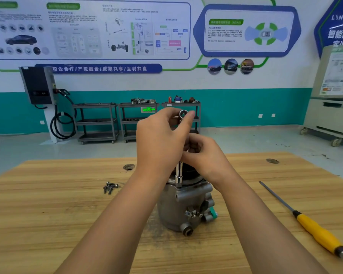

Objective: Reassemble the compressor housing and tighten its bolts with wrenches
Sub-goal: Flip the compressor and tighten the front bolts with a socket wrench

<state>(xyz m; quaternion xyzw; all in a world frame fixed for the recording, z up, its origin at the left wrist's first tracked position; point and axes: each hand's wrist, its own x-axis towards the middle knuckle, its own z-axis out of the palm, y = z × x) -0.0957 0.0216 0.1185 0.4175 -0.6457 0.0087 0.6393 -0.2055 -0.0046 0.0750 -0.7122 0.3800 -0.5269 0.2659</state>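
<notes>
A grey metal compressor housing (183, 206) stands upright on the wooden table (48, 210). A chrome socket wrench (179, 176) stands vertically with its socket on a bolt at the housing's top rim. My left hand (160, 139) pinches the wrench's upper end, where a chrome ring (183, 113) shows between thumb and fingers. My right hand (203, 153) curls round the wrench's shaft lower down, just above the housing. The bolt under the socket is hidden.
Several loose bolts (110, 187) lie on the table left of the housing. A yellow-handled screwdriver (305, 220) lies at the right. Two round holes (129, 167) (272, 160) mark the table's far side. Grey carts (96, 121) stand by the far wall.
</notes>
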